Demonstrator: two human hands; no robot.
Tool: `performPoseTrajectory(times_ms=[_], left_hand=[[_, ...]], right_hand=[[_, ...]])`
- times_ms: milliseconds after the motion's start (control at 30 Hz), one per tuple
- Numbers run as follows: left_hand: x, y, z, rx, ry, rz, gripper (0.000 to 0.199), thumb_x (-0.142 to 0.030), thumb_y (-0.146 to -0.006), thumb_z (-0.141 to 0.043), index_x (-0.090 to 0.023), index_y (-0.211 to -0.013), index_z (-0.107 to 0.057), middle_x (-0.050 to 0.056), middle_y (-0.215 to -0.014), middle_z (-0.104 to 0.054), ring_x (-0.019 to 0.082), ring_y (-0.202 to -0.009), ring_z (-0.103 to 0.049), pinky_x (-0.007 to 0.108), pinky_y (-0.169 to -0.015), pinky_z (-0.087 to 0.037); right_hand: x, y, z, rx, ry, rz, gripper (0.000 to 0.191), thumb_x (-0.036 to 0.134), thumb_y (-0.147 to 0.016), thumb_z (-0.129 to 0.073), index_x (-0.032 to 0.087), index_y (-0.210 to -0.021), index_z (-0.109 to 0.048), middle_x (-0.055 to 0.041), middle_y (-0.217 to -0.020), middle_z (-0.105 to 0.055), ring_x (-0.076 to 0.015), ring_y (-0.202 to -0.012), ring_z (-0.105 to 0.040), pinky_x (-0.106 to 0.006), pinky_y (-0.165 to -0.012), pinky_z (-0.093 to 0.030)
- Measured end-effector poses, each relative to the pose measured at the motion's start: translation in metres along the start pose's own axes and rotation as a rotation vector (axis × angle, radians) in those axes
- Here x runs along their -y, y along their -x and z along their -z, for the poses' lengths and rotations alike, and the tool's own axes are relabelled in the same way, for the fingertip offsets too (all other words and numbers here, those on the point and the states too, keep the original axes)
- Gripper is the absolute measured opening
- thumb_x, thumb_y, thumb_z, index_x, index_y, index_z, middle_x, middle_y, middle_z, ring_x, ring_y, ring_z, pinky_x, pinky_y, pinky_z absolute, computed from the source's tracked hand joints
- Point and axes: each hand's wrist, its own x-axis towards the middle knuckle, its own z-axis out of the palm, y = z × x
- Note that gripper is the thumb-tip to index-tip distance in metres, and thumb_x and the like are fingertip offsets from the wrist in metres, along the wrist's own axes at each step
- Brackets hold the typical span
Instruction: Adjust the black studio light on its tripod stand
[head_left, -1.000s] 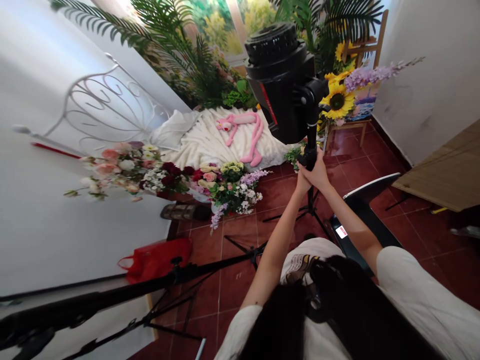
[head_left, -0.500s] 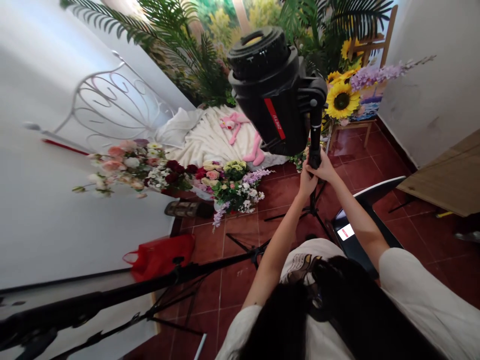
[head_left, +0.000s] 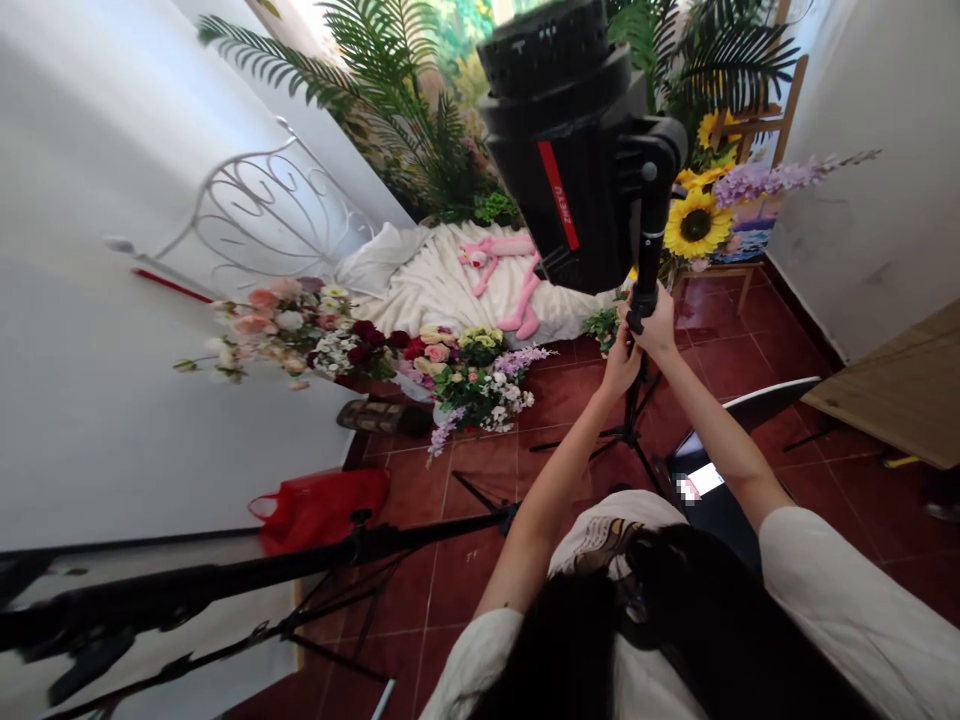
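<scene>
A large black studio light [head_left: 570, 200] with a red stripe tops a black stand [head_left: 646, 255] in front of me. My right hand [head_left: 654, 322] is wrapped round the stand's pole just below the light. Lower on the same pole, my left hand [head_left: 622, 362] is closed round it, touching or nearly touching the right hand. The stand's tripod legs [head_left: 626, 433] rest spread on the red tiles. Some of the fingers are hidden behind the pole.
Flower bunches [head_left: 480, 375] stand before a white-draped bed [head_left: 412, 275] with a pink plush toy [head_left: 525, 300]. Another black stand [head_left: 300, 570] crosses the lower left near a red bag [head_left: 330, 505]. Right are sunflowers [head_left: 696, 224], a dark chair [head_left: 731, 530] and a brown board [head_left: 892, 380].
The light has risen in view and shifted slightly right. My right hand now sits higher on the pole than my left, which has moved a little lower. The view has shifted somewhat.
</scene>
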Motion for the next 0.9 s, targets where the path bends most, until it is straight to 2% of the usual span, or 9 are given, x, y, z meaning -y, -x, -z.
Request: performPoseTrajectory(times_ms=[133,267,367,500,600,667,733,833,900], left_hand=[[-0.004,-0.016,-0.006,-0.016,0.047,-0.029,0.053,-0.071,-0.078,-0.067,-0.018,-0.082,-0.067,0.005,-0.081,-0.072,0.019,-0.081,-0.068,0.03,-0.077,-0.056],[-0.002,-0.025,-0.016,0.056,0.072,0.061,0.075,-0.09,-0.071,-0.052,-0.019,-0.048,-0.049,0.0,-0.043,-0.051,0.011,-0.044,-0.048,0.025,-0.046,-0.039],[-0.008,-0.025,-0.021,0.098,0.086,0.094,0.079,-0.09,-0.075,-0.044,-0.019,-0.041,-0.042,-0.001,-0.034,-0.04,0.007,-0.034,-0.037,0.025,-0.041,-0.031],[-0.014,-0.023,-0.023,0.08,0.099,0.091,0.078,-0.089,-0.076,-0.046,-0.019,-0.042,-0.043,-0.002,-0.033,-0.037,0.006,-0.032,-0.036,0.024,-0.041,-0.029],[-0.013,-0.023,-0.023,0.088,0.12,0.084,0.078,-0.092,-0.073,-0.045,-0.02,-0.042,-0.043,-0.002,-0.035,-0.038,0.007,-0.033,-0.036,0.025,-0.041,-0.029],[-0.01,-0.023,-0.022,0.083,0.131,0.069,0.078,-0.092,-0.072,-0.045,-0.02,-0.043,-0.043,-0.002,-0.037,-0.039,0.007,-0.034,-0.036,0.026,-0.041,-0.029],[-0.009,-0.023,-0.021,0.077,0.133,0.046,0.077,-0.092,-0.07,-0.048,-0.02,-0.045,-0.045,-0.002,-0.039,-0.04,0.008,-0.037,-0.038,0.026,-0.043,-0.031],[-0.01,-0.022,-0.018,0.105,0.119,0.023,0.076,-0.091,-0.072,-0.048,-0.019,-0.047,-0.048,-0.002,-0.041,-0.042,0.008,-0.04,-0.04,0.026,-0.045,-0.032],[-0.012,-0.02,-0.018,0.13,0.115,0.023,0.076,-0.09,-0.075,-0.046,-0.019,-0.047,-0.048,-0.002,-0.04,-0.041,0.008,-0.039,-0.039,0.026,-0.046,-0.031]], right_hand=[[0.015,-0.018,-0.003,-0.021,-0.007,0.06,0.029,0.047,-0.087,-0.069,0.023,-0.099,-0.058,-0.002,-0.087,-0.061,-0.0215,-0.091,-0.066,-0.04,-0.082,-0.06],[0.02,-0.032,-0.005,-0.002,-0.037,0.089,0.031,0.053,-0.093,-0.063,0.024,-0.101,-0.057,0.0,-0.083,-0.06,-0.019,-0.084,-0.066,-0.037,-0.076,-0.061],[0.024,-0.035,-0.001,0.031,-0.021,0.079,0.035,0.057,-0.091,-0.064,0.024,-0.102,-0.057,-0.0001,-0.084,-0.061,-0.0188,-0.084,-0.067,-0.036,-0.076,-0.062],[0.033,-0.03,0.016,0.136,0.061,0.107,0.045,0.061,-0.086,-0.07,0.023,-0.107,-0.056,-0.0014,-0.09,-0.064,-0.0199,-0.089,-0.068,-0.039,-0.082,-0.062],[0.038,-0.012,0.037,0.201,0.061,0.067,0.052,0.061,-0.081,-0.076,0.023,-0.111,-0.056,-0.0037,-0.096,-0.066,-0.0206,-0.091,-0.067,-0.036,-0.082,-0.06],[0.035,0.009,0.052,0.195,0.036,-0.009,0.051,0.057,-0.079,-0.08,0.024,-0.109,-0.057,-0.0045,-0.097,-0.066,-0.0204,-0.09,-0.066,-0.033,-0.077,-0.057],[0.028,0.036,0.066,0.184,0.05,-0.092,0.043,0.05,-0.076,-0.084,0.024,-0.101,-0.06,-0.0031,-0.09,-0.064,-0.0193,-0.083,-0.062,-0.03,-0.073,-0.054],[0.012,0.076,0.08,0.305,0.172,-0.158,0.027,0.038,-0.076,-0.084,0.025,-0.084,-0.063,0.0,-0.076,-0.059,-0.0172,-0.072,-0.054,-0.029,-0.067,-0.048],[0.001,0.094,0.085,0.368,0.221,-0.196,0.023,0.033,-0.074,-0.084,0.026,-0.082,-0.063,0.001,-0.074,-0.057,-0.0168,-0.069,-0.051,-0.028,-0.064,-0.044]])
